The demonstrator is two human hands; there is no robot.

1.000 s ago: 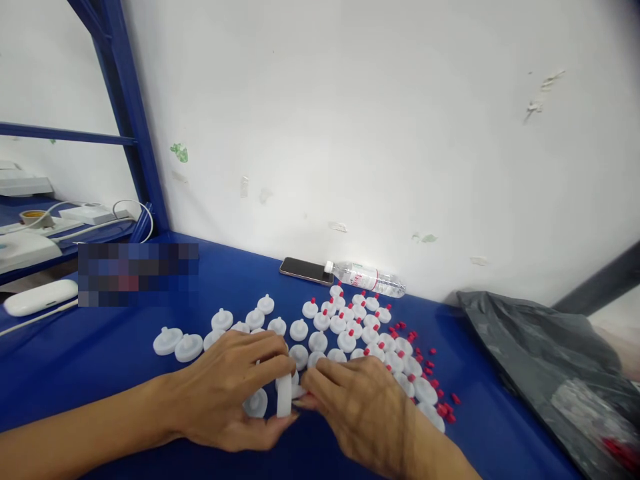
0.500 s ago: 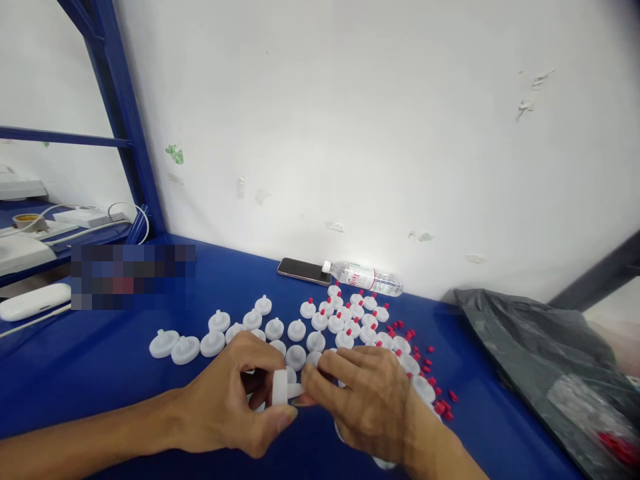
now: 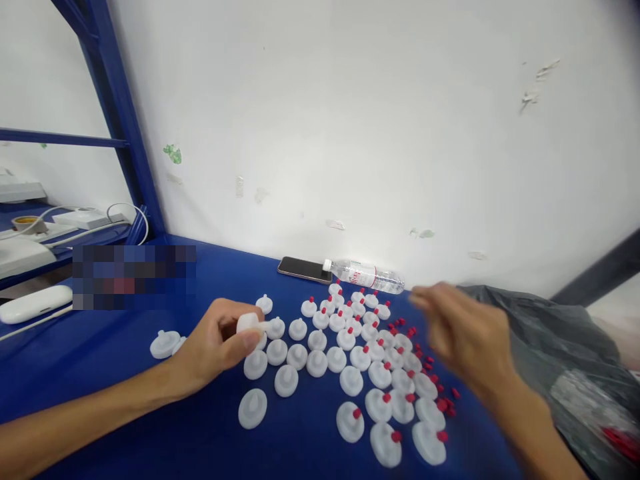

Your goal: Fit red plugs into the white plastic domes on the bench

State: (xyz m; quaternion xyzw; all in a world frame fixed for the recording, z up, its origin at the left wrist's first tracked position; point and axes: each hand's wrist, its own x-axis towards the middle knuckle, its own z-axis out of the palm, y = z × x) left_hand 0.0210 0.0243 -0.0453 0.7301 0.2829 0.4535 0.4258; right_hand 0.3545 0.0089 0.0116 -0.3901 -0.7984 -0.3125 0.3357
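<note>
Between the thumb and fingers of my left hand (image 3: 220,343) is a white nozzle cap (image 3: 247,323), lying on its side with its spout pointing right. My right hand (image 3: 465,327) hovers at the right, smeared by motion, so whatever its fingers hold cannot be made out. Below and left of it lie several small red tips (image 3: 429,361), scattered on the blue table (image 3: 210,433). Many similar white caps stand between my hands; those on the right, such as this capped one (image 3: 350,422), carry a red tip, while several on the left, like this plain one (image 3: 253,408), show a bare spout.
A phone (image 3: 303,269) and a clear plastic bottle (image 3: 375,277) lie by the white wall. A dark plastic bag (image 3: 530,333) takes up the right side. White devices and cables (image 3: 37,303) are at the far left, near a blue metal frame (image 3: 125,113).
My right hand has left the white nozzle cap and swung right and up, past the red tips. My left hand, still holding that cap, has shifted left and up.
</note>
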